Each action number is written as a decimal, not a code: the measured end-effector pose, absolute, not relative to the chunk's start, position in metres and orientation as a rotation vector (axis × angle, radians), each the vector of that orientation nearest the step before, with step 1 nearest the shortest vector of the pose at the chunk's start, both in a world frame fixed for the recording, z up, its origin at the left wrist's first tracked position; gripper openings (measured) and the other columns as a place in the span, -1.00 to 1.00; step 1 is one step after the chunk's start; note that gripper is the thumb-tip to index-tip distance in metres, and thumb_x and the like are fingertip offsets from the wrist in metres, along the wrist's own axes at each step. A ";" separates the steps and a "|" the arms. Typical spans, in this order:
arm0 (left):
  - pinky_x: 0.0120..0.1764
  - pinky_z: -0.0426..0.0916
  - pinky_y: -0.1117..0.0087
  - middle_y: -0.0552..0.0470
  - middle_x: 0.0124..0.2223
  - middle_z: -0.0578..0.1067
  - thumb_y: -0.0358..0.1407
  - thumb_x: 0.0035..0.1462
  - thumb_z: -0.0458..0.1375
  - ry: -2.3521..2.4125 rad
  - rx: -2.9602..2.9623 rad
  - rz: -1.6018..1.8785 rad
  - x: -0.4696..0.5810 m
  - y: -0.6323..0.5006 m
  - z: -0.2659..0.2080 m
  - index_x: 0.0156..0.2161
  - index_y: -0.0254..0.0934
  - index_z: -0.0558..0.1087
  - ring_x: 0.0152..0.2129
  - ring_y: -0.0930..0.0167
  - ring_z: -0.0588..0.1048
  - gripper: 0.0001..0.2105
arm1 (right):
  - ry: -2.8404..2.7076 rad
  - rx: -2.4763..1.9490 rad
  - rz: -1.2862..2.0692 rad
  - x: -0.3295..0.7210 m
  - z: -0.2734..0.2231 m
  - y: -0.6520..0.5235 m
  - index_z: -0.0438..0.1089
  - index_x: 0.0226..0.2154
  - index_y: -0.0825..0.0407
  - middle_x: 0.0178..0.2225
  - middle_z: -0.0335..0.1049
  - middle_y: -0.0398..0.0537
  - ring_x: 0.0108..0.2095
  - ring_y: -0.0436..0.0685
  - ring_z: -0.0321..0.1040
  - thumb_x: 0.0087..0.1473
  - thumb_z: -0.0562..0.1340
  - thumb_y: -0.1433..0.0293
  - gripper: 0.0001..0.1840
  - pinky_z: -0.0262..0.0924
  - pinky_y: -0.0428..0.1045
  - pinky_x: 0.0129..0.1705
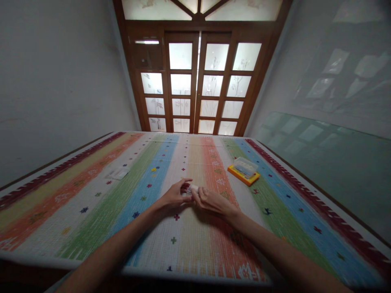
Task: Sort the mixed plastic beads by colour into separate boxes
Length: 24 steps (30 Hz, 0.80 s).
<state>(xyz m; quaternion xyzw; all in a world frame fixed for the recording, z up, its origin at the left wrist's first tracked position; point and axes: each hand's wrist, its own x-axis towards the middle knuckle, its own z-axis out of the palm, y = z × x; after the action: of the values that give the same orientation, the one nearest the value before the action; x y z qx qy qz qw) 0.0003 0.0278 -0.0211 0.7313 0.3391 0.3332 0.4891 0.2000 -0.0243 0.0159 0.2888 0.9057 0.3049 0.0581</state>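
Observation:
Both my hands meet over the middle of the striped tablecloth (159,228). Between them is a small whitish object (192,188), mostly covered by my fingers, so its kind does not show. My left hand (177,193) curls around its left side, thumb below and fingers above. From the right, my right hand (210,201) pinches the same object with thumb and fingertips. To the right and farther off lies a yellow-orange case (241,176) with a clear plastic lid (246,165); small contents show dimly through it.
A flat, clear-and-white packet or piece (120,174) lies on the cloth at the left. Beyond the table stand wooden doors (197,81) with frosted panes. Walls rise on both sides, and a greenish glass panel (305,134) leans along the right.

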 end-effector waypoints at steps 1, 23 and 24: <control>0.05 0.33 0.14 -0.19 -0.04 0.47 -0.35 -0.08 0.36 0.821 1.781 0.795 0.000 0.029 -0.021 0.19 -0.34 0.28 -0.10 0.27 0.47 -0.31 | 2.740 0.879 0.935 0.199 0.015 -0.025 0.27 0.06 0.34 -0.26 0.52 0.25 -0.36 0.18 0.50 0.22 -0.06 0.68 -0.59 0.35 0.01 -0.42; -0.02 0.40 0.15 -0.15 -0.10 0.54 -0.41 -0.15 0.30 0.836 1.986 0.759 0.002 0.035 -0.023 0.17 -0.32 0.32 -0.17 0.24 0.52 -0.31 | 2.699 1.029 0.835 0.180 0.022 -0.036 0.28 0.03 0.33 -0.32 0.52 0.27 -0.40 0.17 0.50 0.20 -0.05 0.67 -0.61 0.30 0.00 -0.47; -0.01 0.39 0.15 -0.15 -0.09 0.53 -0.40 -0.16 0.33 0.840 1.988 0.762 0.001 0.033 -0.022 0.19 -0.30 0.31 -0.16 0.24 0.51 -0.28 | 2.743 1.001 0.785 0.185 0.023 -0.033 0.29 0.02 0.30 -0.31 0.52 0.25 -0.39 0.16 0.50 0.22 -0.04 0.65 -0.63 0.30 -0.01 -0.45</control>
<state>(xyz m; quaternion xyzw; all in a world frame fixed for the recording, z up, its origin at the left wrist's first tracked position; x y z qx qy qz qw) 0.0010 0.0328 -0.0221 0.7908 0.3341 0.3031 0.4137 0.1846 -0.0332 0.0226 0.3306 0.9056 0.2591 0.0590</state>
